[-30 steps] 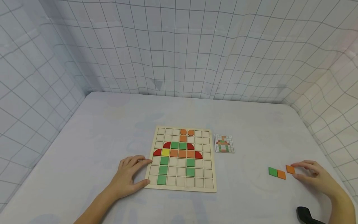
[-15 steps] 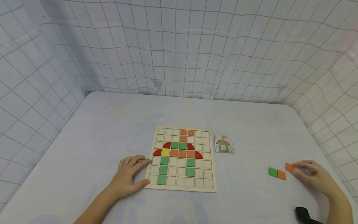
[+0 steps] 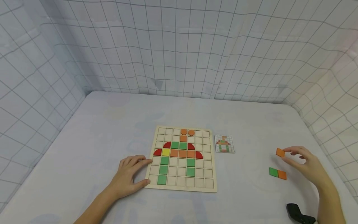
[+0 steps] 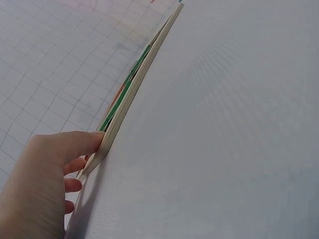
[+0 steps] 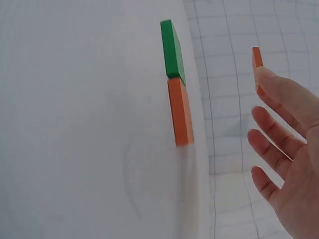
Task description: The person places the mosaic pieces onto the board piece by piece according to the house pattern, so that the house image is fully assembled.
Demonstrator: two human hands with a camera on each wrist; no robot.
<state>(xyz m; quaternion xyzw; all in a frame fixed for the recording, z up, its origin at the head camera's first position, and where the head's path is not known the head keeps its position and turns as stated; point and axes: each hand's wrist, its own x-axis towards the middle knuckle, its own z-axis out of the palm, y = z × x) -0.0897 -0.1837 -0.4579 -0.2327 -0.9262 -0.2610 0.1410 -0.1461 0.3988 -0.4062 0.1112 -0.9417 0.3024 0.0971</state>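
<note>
Between thumb and fingertips, my right hand (image 3: 306,163) pinches an orange square tile (image 3: 280,152), raised off the table. The right wrist view shows this tile (image 5: 257,59) edge-on at the thumb. Below the hand, a green tile (image 3: 273,172) and another orange tile (image 3: 282,175) lie end to end. My left hand (image 3: 130,175) rests at the left edge of a wooden grid board (image 3: 213,168), thumb near its front corner and index fingertip farther up. Green, orange, red and yellow pieces sit in the board's cells, with two orange discs (image 3: 191,133) in the top row.
A small pattern card (image 3: 224,143) lies just right of the board. A black object (image 3: 299,214) is on the table near my right forearm. White grid-lined curtains (image 3: 190,62) stand behind and at both sides of the table.
My right hand has lifted the orange tile off the table and carried it up and to the left in the head view. The left hand and the board stay in place.
</note>
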